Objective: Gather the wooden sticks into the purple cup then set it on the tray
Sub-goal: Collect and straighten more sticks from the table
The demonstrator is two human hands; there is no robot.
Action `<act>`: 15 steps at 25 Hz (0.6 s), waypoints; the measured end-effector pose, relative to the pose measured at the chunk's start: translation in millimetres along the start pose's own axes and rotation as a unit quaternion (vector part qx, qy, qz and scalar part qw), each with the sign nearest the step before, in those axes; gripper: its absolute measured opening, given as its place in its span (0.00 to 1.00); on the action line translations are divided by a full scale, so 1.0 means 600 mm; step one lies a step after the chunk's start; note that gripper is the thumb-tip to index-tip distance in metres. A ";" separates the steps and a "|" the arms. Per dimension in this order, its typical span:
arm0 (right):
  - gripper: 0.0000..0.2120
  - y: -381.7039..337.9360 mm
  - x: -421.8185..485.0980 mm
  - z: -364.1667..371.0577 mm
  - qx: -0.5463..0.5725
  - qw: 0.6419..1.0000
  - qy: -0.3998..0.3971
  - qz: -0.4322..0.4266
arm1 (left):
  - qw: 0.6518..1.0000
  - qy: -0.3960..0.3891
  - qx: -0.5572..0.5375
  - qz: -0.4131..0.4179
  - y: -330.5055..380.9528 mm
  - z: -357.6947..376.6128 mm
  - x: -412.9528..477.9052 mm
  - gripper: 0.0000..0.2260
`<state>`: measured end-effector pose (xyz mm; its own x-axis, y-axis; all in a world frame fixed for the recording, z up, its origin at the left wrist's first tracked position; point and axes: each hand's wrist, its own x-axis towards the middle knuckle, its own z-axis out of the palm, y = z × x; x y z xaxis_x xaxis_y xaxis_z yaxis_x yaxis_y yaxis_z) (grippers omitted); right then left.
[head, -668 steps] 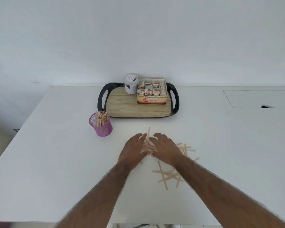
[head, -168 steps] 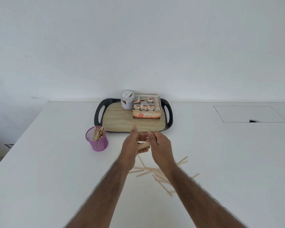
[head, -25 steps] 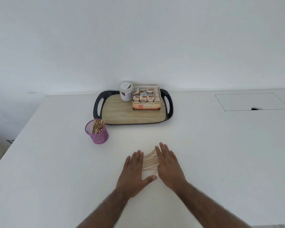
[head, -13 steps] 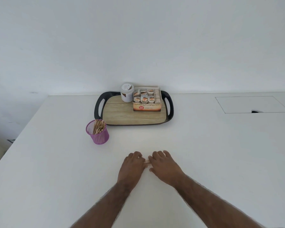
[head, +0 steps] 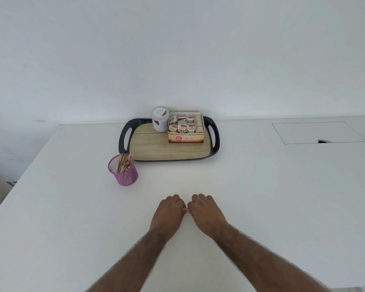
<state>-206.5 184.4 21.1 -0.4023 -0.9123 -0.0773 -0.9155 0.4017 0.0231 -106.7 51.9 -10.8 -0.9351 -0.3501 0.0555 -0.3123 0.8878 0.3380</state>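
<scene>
The purple mesh cup (head: 123, 173) stands on the white table, left of and just in front of the tray, with a bunch of wooden sticks (head: 124, 163) upright in it. The tray (head: 216, 140) has a black rim with handles and a wood-look floor. My left hand (head: 169, 213) and my right hand (head: 204, 211) rest knuckles-up side by side on the table, fingers curled. Both close on a small bundle of wooden sticks (head: 185, 209), of which only a sliver shows between them. No loose sticks lie elsewhere on the table.
On the tray's back half stand a white jar (head: 160, 119) and an open tea box (head: 186, 128) with packets. A rectangular cutout panel (head: 318, 132) sits flush in the table at the far right. The wall runs right behind the tray.
A second ago my hands lay flat with fingers spread, pressing the sticks together. They have since curled shut around the bundle, and the sticks are nearly hidden.
</scene>
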 end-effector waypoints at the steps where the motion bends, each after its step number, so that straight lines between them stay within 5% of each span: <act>1: 0.11 -0.002 0.001 -0.001 0.000 1.000 -0.002 -0.002 | 1.000 -0.001 -0.001 0.003 0.000 0.000 0.000 0.07; 15: 0.07 -0.019 -0.013 0.005 0.001 0.999 0.047 0.002 | 0.997 -0.027 0.049 0.048 -0.008 -0.016 0.005 0.07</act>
<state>-192.6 187.2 18.7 -0.4050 -0.9142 0.0164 -0.9140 0.4052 0.0204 -106.5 43.6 -3.0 -0.9684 -0.2475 0.0313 -0.2332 0.9425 0.2395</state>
